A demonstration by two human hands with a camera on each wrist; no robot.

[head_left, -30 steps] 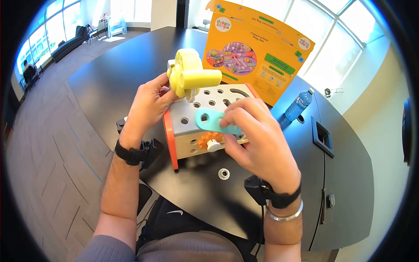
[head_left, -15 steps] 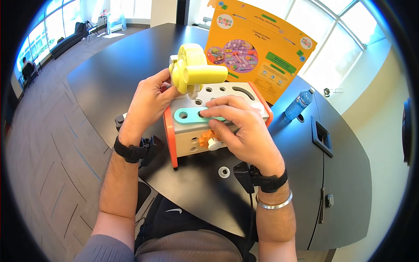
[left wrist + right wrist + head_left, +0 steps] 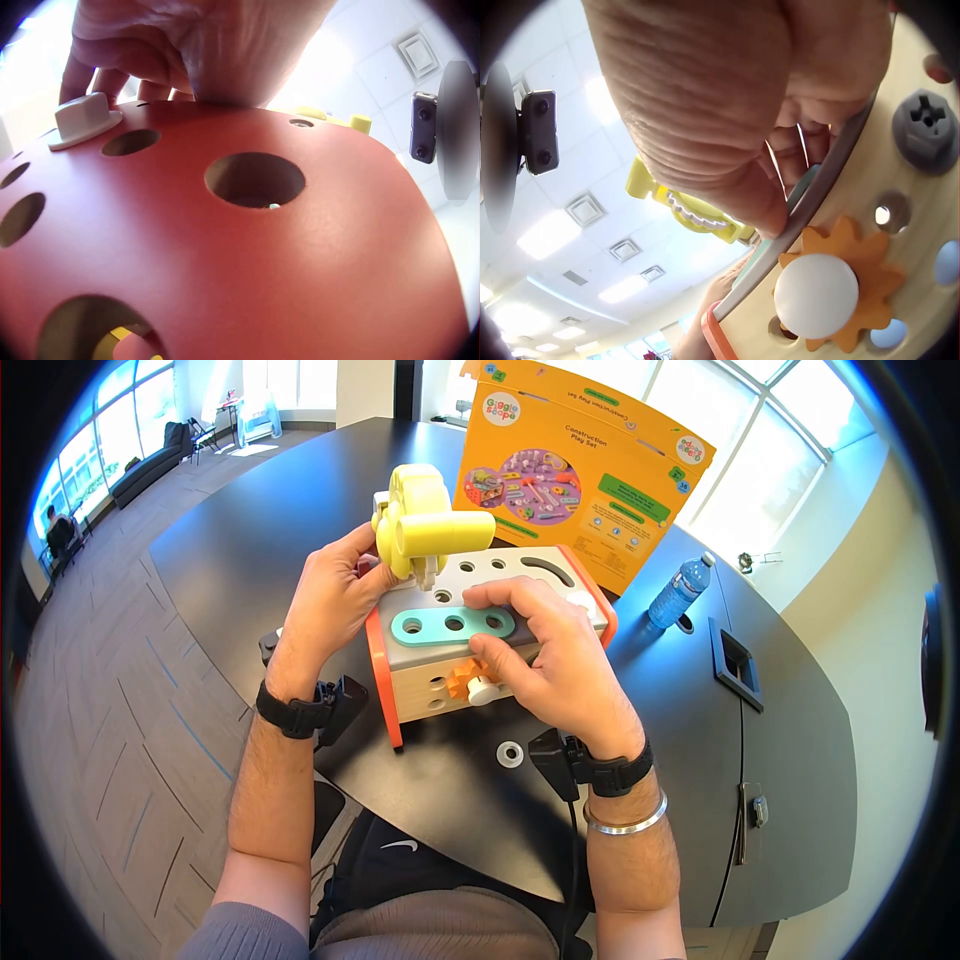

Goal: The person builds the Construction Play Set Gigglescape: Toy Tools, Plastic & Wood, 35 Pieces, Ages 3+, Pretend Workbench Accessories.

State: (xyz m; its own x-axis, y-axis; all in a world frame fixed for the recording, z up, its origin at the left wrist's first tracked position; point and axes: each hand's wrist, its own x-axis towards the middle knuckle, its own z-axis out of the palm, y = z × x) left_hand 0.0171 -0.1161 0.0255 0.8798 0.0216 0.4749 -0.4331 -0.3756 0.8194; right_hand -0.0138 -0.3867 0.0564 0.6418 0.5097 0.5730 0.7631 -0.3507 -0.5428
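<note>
A teal three-hole toy strip (image 3: 428,637) lies flat on the grey top of the toy workbench (image 3: 400,653). My right hand (image 3: 560,650) holds the strip near its right end, thumb at the near edge and fingers at the far edge. At the workbench's left end, my left hand (image 3: 330,605) grips the back of a yellow toy tool (image 3: 440,532), which has a rounded body and thick handle. The left fingertips are hidden behind it. On the front panel sits an orange gear (image 3: 870,277) with a white bolt (image 3: 816,295) through it.
A white ring-shaped nut (image 3: 510,755) lies on the dark table (image 3: 440,800). Behind the workbench stands the orange play set box (image 3: 590,470). To the right are a water bottle (image 3: 682,592) and a recessed socket (image 3: 737,663). A white nut (image 3: 82,120) sits on the red side panel (image 3: 315,255).
My right hand has lowered the teal strip from above the workbench onto its top and straightened it leftward. The left hand stays at the yellow toy tool.
</note>
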